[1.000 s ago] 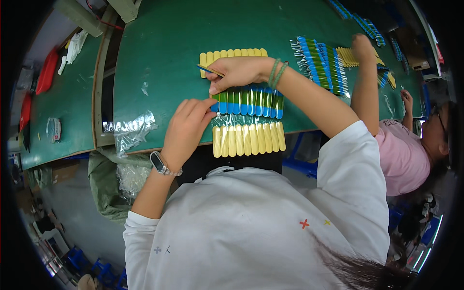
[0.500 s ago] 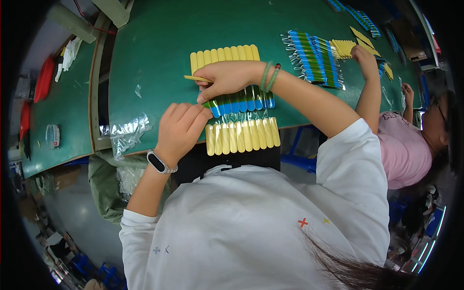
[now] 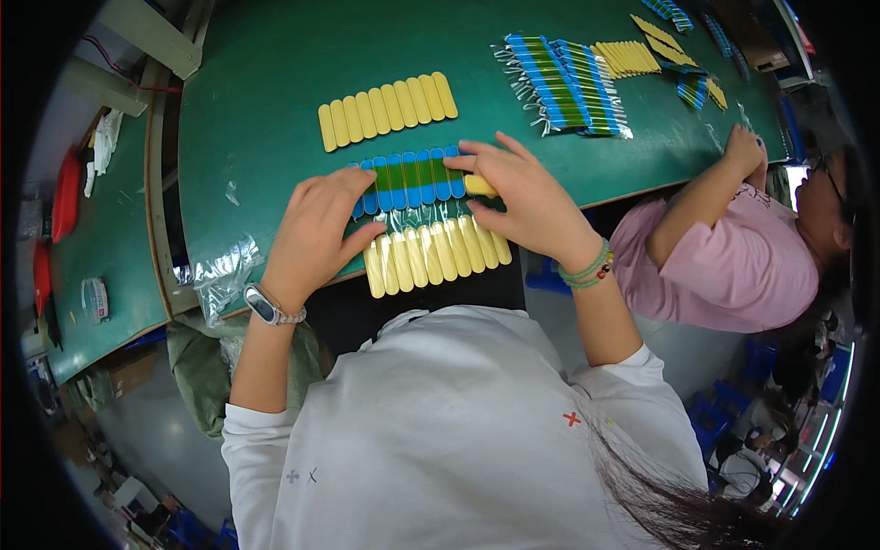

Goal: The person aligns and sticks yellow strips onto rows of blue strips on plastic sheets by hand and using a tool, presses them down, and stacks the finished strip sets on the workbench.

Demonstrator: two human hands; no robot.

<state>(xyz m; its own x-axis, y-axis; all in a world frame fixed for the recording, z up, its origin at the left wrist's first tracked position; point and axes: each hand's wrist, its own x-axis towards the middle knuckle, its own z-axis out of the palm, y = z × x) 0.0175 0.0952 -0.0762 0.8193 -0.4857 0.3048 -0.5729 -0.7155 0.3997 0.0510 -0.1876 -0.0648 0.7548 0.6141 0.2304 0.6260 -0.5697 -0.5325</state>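
A row of blue-and-green, flat, round-ended strips (image 3: 403, 180) lies at the table's near edge between my two hands. Clear film joins it to a row of pale yellow strips (image 3: 438, 254) that hangs over the edge toward me. My left hand (image 3: 316, 229) is open, its fingertips on the row's left end and its thumb beside the yellow strips. At the right end, my right hand (image 3: 527, 197) touches the row with its fingertips. A single yellow strip (image 3: 479, 186) is held in this hand, partly hidden by the fingers. Farther off lies a separate row of yellow strips (image 3: 388, 111).
Bundles of film-wrapped blue-and-green strips (image 3: 564, 87) and yellow strips (image 3: 628, 60) lie at the far right. A co-worker in a pink shirt (image 3: 724, 252) sits to the right. Crumpled clear film (image 3: 225, 275) lies at the left edge, above a green sack (image 3: 197, 367).
My right hand has moved right and nearer, from across the row to its right end, still with the yellow strip. My left hand has shifted slightly left and its fingers have spread.
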